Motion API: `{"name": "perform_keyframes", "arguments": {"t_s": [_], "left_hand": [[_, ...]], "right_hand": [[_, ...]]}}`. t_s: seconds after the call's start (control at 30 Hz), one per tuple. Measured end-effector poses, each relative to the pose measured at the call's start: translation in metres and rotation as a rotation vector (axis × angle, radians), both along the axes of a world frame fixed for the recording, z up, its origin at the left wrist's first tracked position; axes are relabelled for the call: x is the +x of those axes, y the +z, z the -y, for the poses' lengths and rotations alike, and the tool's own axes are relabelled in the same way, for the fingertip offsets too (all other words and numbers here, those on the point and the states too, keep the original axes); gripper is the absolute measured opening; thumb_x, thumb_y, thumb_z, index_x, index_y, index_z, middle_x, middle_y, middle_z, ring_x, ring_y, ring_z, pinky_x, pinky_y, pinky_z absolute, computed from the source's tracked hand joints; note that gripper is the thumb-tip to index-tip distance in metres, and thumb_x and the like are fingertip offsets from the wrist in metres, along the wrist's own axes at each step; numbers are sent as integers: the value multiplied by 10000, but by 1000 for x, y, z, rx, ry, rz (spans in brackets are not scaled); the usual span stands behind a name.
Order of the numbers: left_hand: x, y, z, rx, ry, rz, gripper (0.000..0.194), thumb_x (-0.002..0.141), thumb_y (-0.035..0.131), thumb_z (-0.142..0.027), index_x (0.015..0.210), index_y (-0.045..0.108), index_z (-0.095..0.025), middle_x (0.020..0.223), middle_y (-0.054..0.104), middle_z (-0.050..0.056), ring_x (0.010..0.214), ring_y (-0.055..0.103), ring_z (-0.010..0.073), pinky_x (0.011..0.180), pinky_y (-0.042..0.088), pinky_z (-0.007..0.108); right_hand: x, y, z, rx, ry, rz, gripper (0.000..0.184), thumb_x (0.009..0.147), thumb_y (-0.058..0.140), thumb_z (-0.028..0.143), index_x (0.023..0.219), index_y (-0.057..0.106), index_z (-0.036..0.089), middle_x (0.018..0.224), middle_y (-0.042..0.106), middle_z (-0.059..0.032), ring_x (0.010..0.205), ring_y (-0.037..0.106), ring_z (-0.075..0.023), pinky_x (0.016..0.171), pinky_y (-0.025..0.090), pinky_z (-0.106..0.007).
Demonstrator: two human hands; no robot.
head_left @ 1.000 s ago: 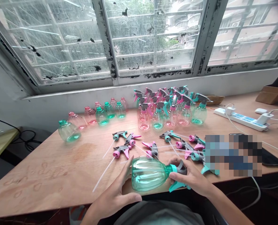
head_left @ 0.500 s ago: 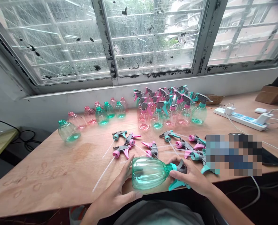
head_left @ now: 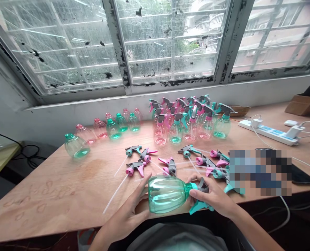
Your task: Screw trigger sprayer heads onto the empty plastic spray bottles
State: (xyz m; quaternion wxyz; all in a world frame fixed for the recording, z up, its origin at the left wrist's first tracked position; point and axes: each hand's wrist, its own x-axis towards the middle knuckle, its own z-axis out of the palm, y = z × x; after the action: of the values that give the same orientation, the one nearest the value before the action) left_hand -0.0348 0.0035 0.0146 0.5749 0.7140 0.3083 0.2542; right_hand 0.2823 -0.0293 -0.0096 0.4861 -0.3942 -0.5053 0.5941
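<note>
A translucent green spray bottle (head_left: 168, 195) lies sideways above the table's front edge, its base to the left. My right hand (head_left: 212, 195) is closed around its neck, thumb and fingers on the turquoise collar and grey spray head (head_left: 203, 185); the turquoise trigger (head_left: 198, 207) hangs below. At the base end, my left hand (head_left: 130, 209) curves round the bottle loosely, fingers behind it and thumb by the lower edge. Just beyond lie loose spray heads with straws, among them a pink-and-grey one (head_left: 168, 166) and another pink-collared one (head_left: 135, 169).
Headless green and pink bottles, including a green one (head_left: 77, 146), stand at the back left. Several bottles with spray heads (head_left: 176, 130) stand grouped at the back. To the right are a white power strip (head_left: 268, 132), cables and a dark phone-like object (head_left: 302, 176).
My left thumb has drawn back from under the bottle towards its base. The bottle has shifted and turned slightly, while my right hand keeps its hold.
</note>
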Motion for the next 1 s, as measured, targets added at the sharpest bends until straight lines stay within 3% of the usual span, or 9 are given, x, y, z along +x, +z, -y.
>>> {"name": "perform_keyframes", "arguments": {"t_s": [0.17, 0.3, 0.5, 0.67, 0.8, 0.93, 1.0], "left_hand": [[2, 11, 1, 120, 27, -165, 973, 917, 738, -306, 1644, 92, -349, 1739, 146, 59, 1561, 262, 351, 1277, 258, 515], [1, 14, 1, 162, 19, -214, 896, 911, 734, -329, 1635, 206, -313, 1731, 184, 60, 1587, 161, 352, 1294, 187, 525], [1, 6, 2, 65, -39, -32, 833, 1007, 600, -315, 1640, 63, -371, 1731, 192, 66, 1569, 258, 297, 1262, 297, 464], [2, 11, 1, 70, -38, -91, 964, 926, 731, -357, 1642, 86, -357, 1742, 104, 56, 1593, 141, 327, 1288, 209, 504], [3, 14, -1, 40, -53, -74, 835, 953, 666, -469, 1633, 207, -316, 1740, 116, 64, 1592, 147, 332, 1290, 178, 530], [3, 15, 0, 105, -35, -121, 912, 931, 720, -403, 1635, 141, -367, 1744, 71, 32, 1589, 169, 328, 1293, 186, 501], [3, 15, 1, 114, -23, -128, 891, 959, 686, -379, 1636, 108, -377, 1741, 127, 35, 1578, 219, 323, 1289, 201, 497]], "right_hand": [[1, 0, -1, 5, 32, 21, 344, 873, 790, 430, 1045, 582, 218, 695, 793, -6, 677, 774, -233, 677, 614, -344], [0, 3, 0, -15, 27, 39, 366, 851, 802, 457, 1033, 593, 219, 692, 796, -10, 694, 781, -254, 694, 617, -365], [-1, 8, 2, -46, 37, 35, 367, 825, 827, 464, 979, 607, 215, 693, 798, -13, 684, 776, -241, 696, 610, -361], [1, 1, -1, -14, 61, 26, 328, 857, 804, 446, 970, 597, 218, 708, 804, -17, 695, 778, -237, 682, 625, -358], [1, -2, -3, -7, 64, 27, 327, 851, 812, 437, 962, 607, 208, 719, 802, -20, 701, 780, -235, 676, 623, -346], [1, 0, -2, -11, 61, 40, 323, 856, 807, 436, 957, 604, 206, 688, 790, -8, 675, 775, -227, 664, 611, -331], [1, 1, -1, -15, 59, 49, 330, 853, 810, 438, 965, 602, 207, 680, 790, -9, 666, 773, -226, 659, 607, -331]]}}
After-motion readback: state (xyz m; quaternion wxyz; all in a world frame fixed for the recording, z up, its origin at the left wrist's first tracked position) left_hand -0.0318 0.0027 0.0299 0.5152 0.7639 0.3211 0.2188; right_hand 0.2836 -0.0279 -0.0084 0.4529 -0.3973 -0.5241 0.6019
